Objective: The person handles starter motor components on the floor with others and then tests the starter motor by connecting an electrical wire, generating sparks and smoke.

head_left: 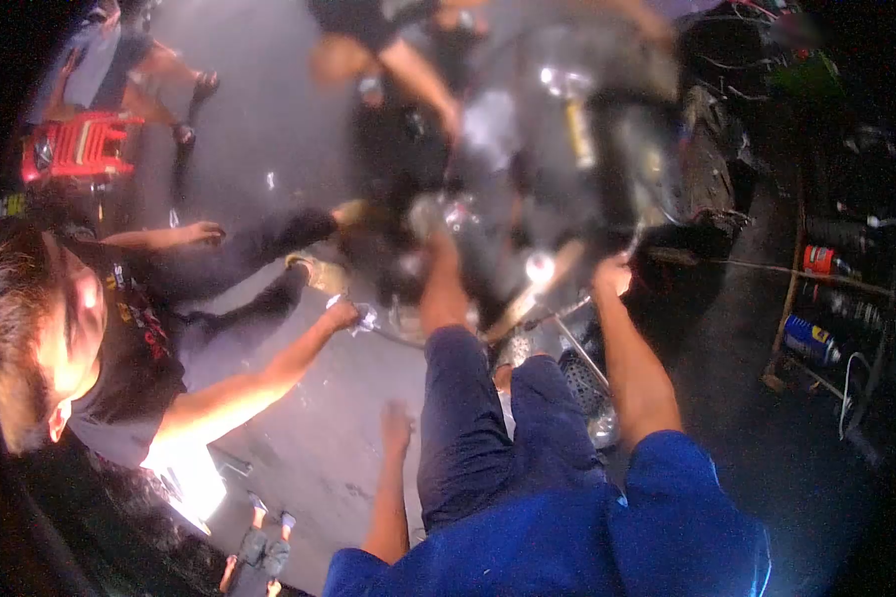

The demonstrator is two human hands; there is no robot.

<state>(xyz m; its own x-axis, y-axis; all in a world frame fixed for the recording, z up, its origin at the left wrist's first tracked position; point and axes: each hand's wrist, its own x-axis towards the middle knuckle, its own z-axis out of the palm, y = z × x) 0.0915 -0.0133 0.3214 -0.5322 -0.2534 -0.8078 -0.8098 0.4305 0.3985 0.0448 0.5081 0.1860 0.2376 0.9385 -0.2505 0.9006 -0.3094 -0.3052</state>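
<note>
My left hand hangs low beside my left leg, over the grey floor. It is smeared, so its fingers cannot be made out, and nothing shows in it. My right arm reaches forward, and my right hand is closed at the edge of a blurred machine that looks like a motorcycle. What its fingers grip is too unclear to name. Close to that hand are a thin metal rod and a perforated metal part. My left leg is stretched toward the machine.
At the left a person in a dark shirt holds a whitish thing. Another person's arm reaches in from the top. A red plastic chair stands upper left. On the right, a rack holds a blue can and a red can.
</note>
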